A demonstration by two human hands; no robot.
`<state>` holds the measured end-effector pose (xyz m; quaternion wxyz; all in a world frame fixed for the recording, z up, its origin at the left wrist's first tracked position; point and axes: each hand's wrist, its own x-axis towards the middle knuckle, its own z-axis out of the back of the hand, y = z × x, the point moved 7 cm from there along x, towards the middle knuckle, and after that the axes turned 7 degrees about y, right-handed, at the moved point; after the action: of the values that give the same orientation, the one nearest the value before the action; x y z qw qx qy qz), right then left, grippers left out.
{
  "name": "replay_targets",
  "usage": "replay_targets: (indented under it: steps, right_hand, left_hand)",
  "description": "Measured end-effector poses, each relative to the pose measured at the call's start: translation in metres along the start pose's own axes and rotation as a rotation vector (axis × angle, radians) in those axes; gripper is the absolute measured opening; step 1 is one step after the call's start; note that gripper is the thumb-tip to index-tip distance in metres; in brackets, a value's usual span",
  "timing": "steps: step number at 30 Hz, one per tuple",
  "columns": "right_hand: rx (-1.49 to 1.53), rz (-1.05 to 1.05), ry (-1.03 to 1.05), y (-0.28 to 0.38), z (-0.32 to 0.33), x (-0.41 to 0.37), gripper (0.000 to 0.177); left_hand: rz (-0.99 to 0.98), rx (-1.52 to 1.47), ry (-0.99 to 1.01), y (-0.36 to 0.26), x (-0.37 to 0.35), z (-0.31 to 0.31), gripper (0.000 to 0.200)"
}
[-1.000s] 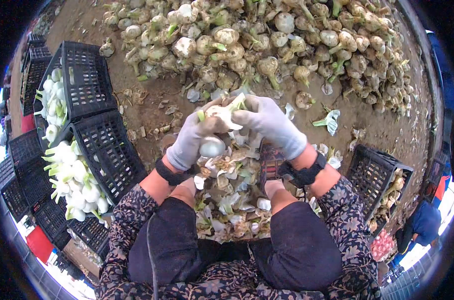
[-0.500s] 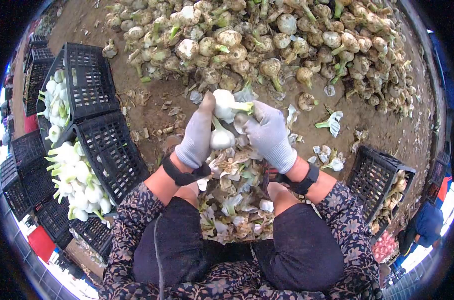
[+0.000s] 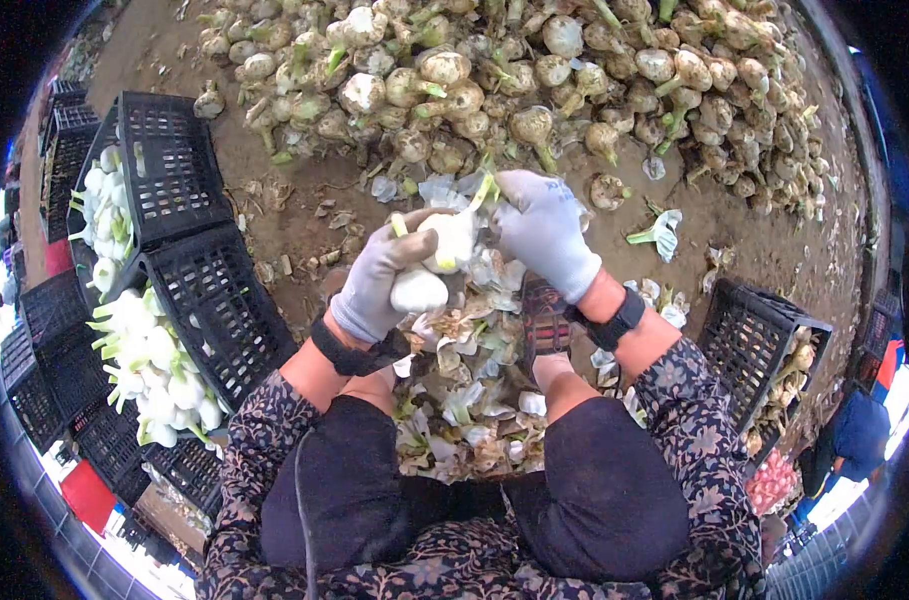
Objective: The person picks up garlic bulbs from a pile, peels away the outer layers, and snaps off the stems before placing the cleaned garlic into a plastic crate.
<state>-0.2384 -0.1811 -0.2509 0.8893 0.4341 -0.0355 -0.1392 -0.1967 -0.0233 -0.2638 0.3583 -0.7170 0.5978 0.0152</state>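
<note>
Two peeled white garlic bulbs are held in my gloved left hand [image 3: 372, 290]. The upper garlic bulb [image 3: 452, 243] tilts with its stem up and to the right; the lower garlic bulb [image 3: 419, 291] hangs beneath the fingers. My gloved right hand [image 3: 546, 232] is closed, its fingertips pinching at the green end of the upper bulb's stem [image 3: 479, 193]. Those fingertips are partly hidden behind the hand. Below both hands, loose garlic skins [image 3: 464, 400] litter the ground between my feet.
A large heap of unpeeled, soil-marked garlic [image 3: 454, 90] lies ahead. At left, tipped black crates [image 3: 219, 310] hold cleaned white garlic [image 3: 159, 365]. A black crate [image 3: 749, 350] with unpeeled garlic stands at right, near a pink net bag [image 3: 771, 482]. A person [image 3: 859, 435] is beyond it.
My right hand has moved slightly up, drawing the upper bulb's stem upward. My left hand has shifted down and left with both bulbs, and the upper bulb has turned.
</note>
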Motion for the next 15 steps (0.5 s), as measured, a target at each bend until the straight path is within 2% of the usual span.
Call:
replay_targets:
  steps: [2, 3, 6, 7, 10, 11, 14, 15]
  right_hand:
    - [-0.048, 0.001, -0.09, -0.004, 0.002, 0.005, 0.013]
    - [-0.072, -0.047, -0.064, -0.009, 0.001, 0.007, 0.014]
    - [-0.176, -0.071, -0.001, -0.029, -0.009, 0.009, 0.016]
    - [-0.196, -0.095, 0.053, -0.037, -0.014, 0.008, 0.018]
    - [-0.273, -0.124, 0.148, -0.055, -0.025, 0.003, 0.018]
    - [-0.301, -0.131, 0.114, -0.056, -0.026, -0.001, 0.018]
    - [-0.451, -0.307, 0.257, -0.078, -0.029, -0.003, 0.021]
    - [-0.421, -0.35, 0.259, -0.093, -0.022, -0.005, 0.023]
  left_hand:
    - [0.083, -0.059, 0.095, 0.007, -0.002, -0.004, 0.051]
    - [0.135, -0.018, 0.12, 0.009, -0.004, -0.006, 0.057]
    - [0.121, 0.05, 0.06, 0.01, -0.004, -0.006, 0.062]
    - [0.166, 0.107, 0.078, 0.012, -0.004, -0.001, 0.074]
    - [0.182, 0.123, 0.057, 0.019, -0.002, 0.008, 0.08]
    - [0.253, 0.13, 0.062, 0.021, -0.004, 0.01, 0.091]
    - [0.207, 0.305, 0.168, 0.019, -0.003, -0.003, 0.101]
    - [0.237, 0.366, 0.162, 0.018, -0.005, -0.005, 0.111]
